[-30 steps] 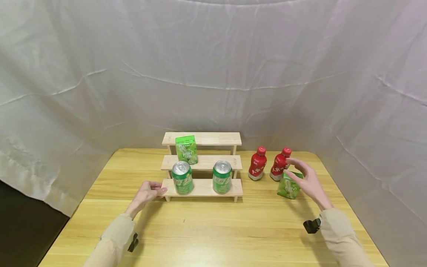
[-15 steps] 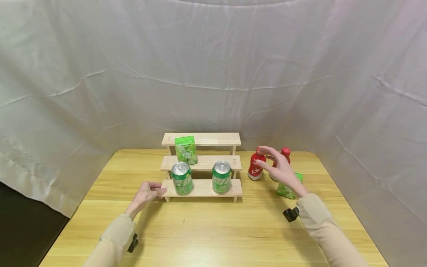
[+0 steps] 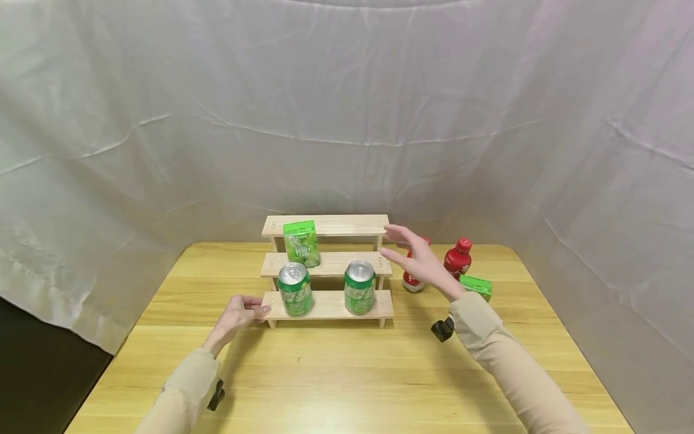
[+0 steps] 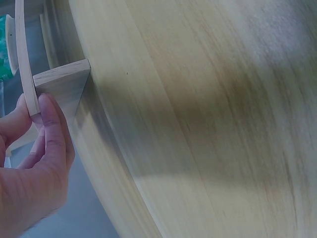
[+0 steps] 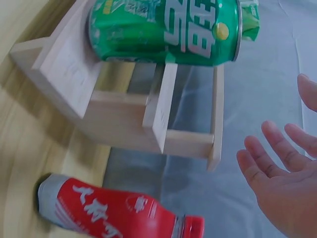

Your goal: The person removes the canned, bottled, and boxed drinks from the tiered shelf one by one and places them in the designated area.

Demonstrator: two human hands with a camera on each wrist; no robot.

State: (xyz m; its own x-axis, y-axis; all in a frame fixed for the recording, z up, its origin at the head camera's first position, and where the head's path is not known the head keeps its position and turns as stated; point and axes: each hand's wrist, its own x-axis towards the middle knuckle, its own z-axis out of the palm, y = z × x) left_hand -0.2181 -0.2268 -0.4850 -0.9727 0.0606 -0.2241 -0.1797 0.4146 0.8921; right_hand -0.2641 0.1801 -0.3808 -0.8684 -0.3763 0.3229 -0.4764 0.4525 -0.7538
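Note:
A three-tier wooden shelf (image 3: 325,305) stands on the table. My left hand (image 3: 241,311) pinches the left end of its lowest board, thumb on one face and fingers on the other in the left wrist view. Two green cans (image 3: 296,289) stand upright on that lowest board, and a green drink carton (image 3: 302,243) sits on the middle one. My right hand (image 3: 422,259), fingers spread and holding nothing, hovers at the shelf's right end. It partly covers a red bottle (image 3: 413,282), which appears whole-bodied below the shelf in the right wrist view.
A second red bottle (image 3: 458,258) stands further right. Beside it a second green carton (image 3: 477,287) is partly hidden by my right forearm. Grey cloth (image 3: 347,120) hangs behind and at both sides of the wooden table (image 3: 347,374).
My right hand has moved left, from over the right-hand carton, past the red bottles, to the shelf's right end. The left hand keeps its hold on the shelf.

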